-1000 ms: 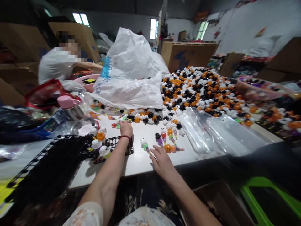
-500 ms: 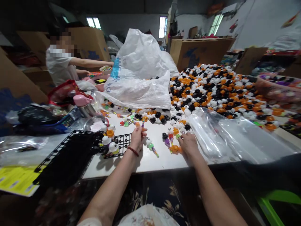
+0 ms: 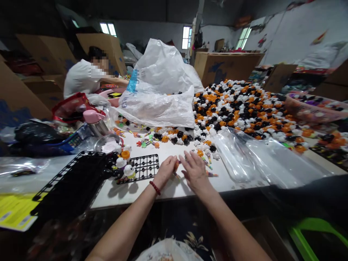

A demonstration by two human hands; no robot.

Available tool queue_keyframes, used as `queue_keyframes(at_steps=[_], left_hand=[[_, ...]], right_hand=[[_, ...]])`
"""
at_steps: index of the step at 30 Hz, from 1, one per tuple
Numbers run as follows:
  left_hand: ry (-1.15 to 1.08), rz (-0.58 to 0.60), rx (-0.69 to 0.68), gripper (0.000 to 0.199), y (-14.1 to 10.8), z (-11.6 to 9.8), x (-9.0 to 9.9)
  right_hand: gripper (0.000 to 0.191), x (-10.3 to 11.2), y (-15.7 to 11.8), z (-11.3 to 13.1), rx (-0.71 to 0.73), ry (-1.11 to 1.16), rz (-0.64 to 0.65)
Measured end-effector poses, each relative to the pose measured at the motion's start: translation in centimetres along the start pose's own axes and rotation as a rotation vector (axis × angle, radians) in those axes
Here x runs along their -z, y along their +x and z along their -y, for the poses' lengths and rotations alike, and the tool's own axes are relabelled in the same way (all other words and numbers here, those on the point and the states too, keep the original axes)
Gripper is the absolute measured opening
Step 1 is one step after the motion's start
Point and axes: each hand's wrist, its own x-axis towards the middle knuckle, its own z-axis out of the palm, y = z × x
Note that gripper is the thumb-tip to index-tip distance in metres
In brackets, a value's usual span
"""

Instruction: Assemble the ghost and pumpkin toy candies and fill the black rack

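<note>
My left hand [image 3: 166,171], with a red bead bracelet at the wrist, is closed around a small pen-like stick with an orange top [image 3: 176,166]; part of it is hidden by the fingers. My right hand [image 3: 196,174] is close beside it, fingers stretched out over the white table, holding nothing I can see. Right of that hand lie several multicoloured sticks with figure heads, one of them colourful and lying flat [image 3: 212,174]. Left of my left hand is a black grid rack [image 3: 145,166], with white, orange and black heads [image 3: 121,163] clustered at its left end.
A big pile of orange, black and white heads [image 3: 239,108] covers the back right. Clear plastic bags [image 3: 261,159] lie in front of it. A white sack [image 3: 160,98] stands at the back. More black racks [image 3: 70,181] are at left. A person [image 3: 81,78] bends over a pink basin.
My left hand has moved right and nearer the table's front edge. My right hand has moved left, away from the sticks, and its fingers have spread. The other person has leaned forward.
</note>
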Motion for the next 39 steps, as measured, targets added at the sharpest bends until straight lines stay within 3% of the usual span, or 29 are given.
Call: queue_keyframes(at_steps=[2, 5, 8, 12, 15, 18, 22, 25, 28, 35, 39], left_hand=[[0.104, 0.021, -0.023, 0.044, -0.3, 0.1, -0.9], [0.279, -0.025, -0.046, 0.035, 1.1, 0.3, -1.5], [0.459, -0.065, -0.098, 0.016, 4.8, 0.1, -1.7], [0.632, -0.028, -0.200, 0.036, 10.8, -0.7, -2.6], [0.705, 0.014, -0.215, 0.035, 14.0, -0.9, -3.4], [0.732, 0.013, -0.169, 0.023, 15.5, -0.8, -3.7], [0.687, -0.028, -0.088, 0.017, 15.8, -1.1, -3.3], [0.585, -0.078, -0.058, 0.020, 14.8, -2.1, -3.0], [0.414, -0.110, -0.029, 0.019, 12.1, -3.1, -2.8], [-0.051, 0.107, 0.116, 0.030, 0.4, -3.9, -2.7], [-0.403, 0.156, 0.191, 0.031, -3.9, -3.5, -2.6]], right_hand=[[0.058, -0.5, -0.7, 0.9, 0.004, 0.084, 0.027], [0.055, -0.9, -2.3, 0.7, -0.132, 0.238, 0.005], [0.057, -0.6, -4.4, 0.5, -0.252, 0.415, 0.000], [0.049, -0.2, -7.0, 1.1, -0.351, 0.580, 0.097], [0.043, 0.4, -8.3, 1.3, -0.465, 0.640, 0.136], [0.038, 1.4, -8.8, 1.1, -0.568, 0.692, 0.152], [0.036, 2.5, -8.5, 0.6, -0.622, 0.752, 0.152], [0.039, 2.7, -8.0, 0.5, -0.629, 0.781, 0.099], [0.043, 2.8, -7.3, 0.7, -0.632, 0.812, 0.045], [0.040, 3.7, -5.7, 1.7, -0.614, 0.903, -0.060], [0.038, 4.0, -5.3, 2.7, -0.567, 0.833, -0.067]])
